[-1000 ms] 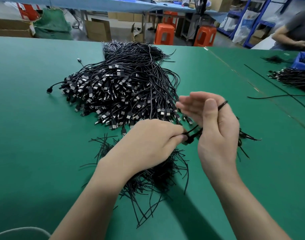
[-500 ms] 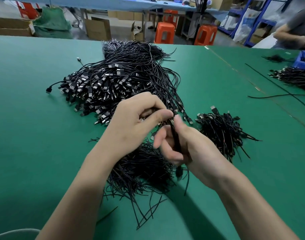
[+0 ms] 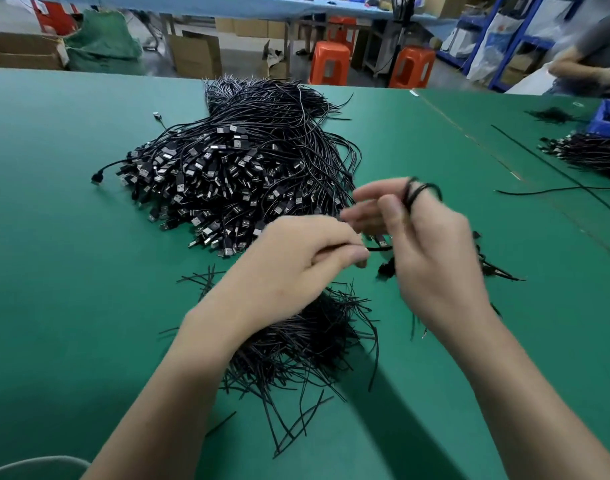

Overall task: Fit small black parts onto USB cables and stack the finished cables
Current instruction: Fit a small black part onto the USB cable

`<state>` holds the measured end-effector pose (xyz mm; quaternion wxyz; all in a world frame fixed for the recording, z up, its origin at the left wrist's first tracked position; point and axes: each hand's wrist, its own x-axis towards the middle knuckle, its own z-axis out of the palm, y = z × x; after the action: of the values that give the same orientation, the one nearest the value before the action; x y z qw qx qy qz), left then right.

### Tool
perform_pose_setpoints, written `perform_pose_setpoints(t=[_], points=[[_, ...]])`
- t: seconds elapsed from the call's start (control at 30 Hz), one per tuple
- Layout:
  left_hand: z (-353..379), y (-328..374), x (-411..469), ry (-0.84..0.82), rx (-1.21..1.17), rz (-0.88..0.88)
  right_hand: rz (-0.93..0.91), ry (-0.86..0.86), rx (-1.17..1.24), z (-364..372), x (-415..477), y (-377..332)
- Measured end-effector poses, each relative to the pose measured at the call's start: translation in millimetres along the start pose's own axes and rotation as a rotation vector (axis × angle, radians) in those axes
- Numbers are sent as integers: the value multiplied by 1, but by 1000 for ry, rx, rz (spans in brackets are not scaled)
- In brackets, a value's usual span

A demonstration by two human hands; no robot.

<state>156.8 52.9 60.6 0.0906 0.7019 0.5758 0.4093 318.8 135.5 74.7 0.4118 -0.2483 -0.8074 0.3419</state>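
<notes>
left hand [image 3: 296, 261] and right hand [image 3: 435, 261] hold a cable [image 3: 379, 249] stretched left-to-right.

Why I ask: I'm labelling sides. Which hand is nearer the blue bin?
Right. The right hand lies left of the blue bin; the left hand sits farther left.

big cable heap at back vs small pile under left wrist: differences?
The big cable heap shows many silver USB plugs; the small pile shows only thin black strands, no plugs visible. The heap is taller and wider; the pile is flatter, with loose ends sticking out. The left forearm partly covers the pile; the heap lies farther back. Both are black, on the green table.
</notes>
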Motion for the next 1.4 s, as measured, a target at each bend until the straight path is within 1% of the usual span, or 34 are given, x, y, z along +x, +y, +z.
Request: perform_pose_setpoints(t=[0.03, 0.07, 0.1, 0.13, 0.2, 0.27, 0.3, 0.37, 0.43, 0.5, 0.57, 0.6, 0.67, 0.73, 0.87, 0.93, 1.03, 1.1, 1.13, 1.23, 1.4], points=[[-6, 0, -1, 49, 1, 20, 25, -56, -123, 1, -3, 2], [-11, -1, -1, 92, 0, 30, 59, -115, -177, 3, -6, 3], [-15, -2, -2, 132, -7, 32, 104, -180, -155, 4, -10, 4], [-18, -3, -2, 169, -24, 27, 171, -261, -46, 7, -13, 3], [-17, -5, -3, 206, -79, 7, 342, -448, 302, 11, -19, -1], [-10, -7, -2, 206, -166, -14, 441, -562, 625, 13, -23, -6], [-6, -7, -1, 190, -209, -19, 440, -571, 749, 14, -24, -7], [5, -5, 1, 111, -312, -28, 402, -506, 901, 12, -22, -10], [15, 1, 1, 11, -423, -72, 365, -361, 942, 10, -17, -12], [24, 5, 1, -56, -414, -115, 320, -197, 950, 7, -10, -14], [28, 6, 0, -141, -300, -122, 266, -56, 889, 6, -5, -13], [28, 7, 0, -171, -220, -112, 238, -3, 814, 5, -4, -12], [26, 9, 0, -193, -91, -88, 155, 67, 589, 2, -2, -11], [22, 11, 0, -193, -35, -77, 75, 88, 371, -1, -2, -9], [8, 9, 0, -131, 111, -95, 21, 85, -68, -4, -8, 0], [-3, 6, -2, -79, 125, -115, 42, 27, -266, -2, -11, 3], [-12, 4, -5, -16, 104, -150, 79, -133, -411, 5, -14, 1], [-14, 5, -5, 18, 49, -169, 67, -180, -431, 8, -16, -2], [-14, 6, -5, 45, 13, -174, 82, -193, -374, 8, -16, -3], [-18, 9, -6, 126, -106, -177, 221, -281, -23, 6, -18, 0], [-20, 10, -5, 129, -307, -185, 381, -518, 525, 6, -20, 3]])
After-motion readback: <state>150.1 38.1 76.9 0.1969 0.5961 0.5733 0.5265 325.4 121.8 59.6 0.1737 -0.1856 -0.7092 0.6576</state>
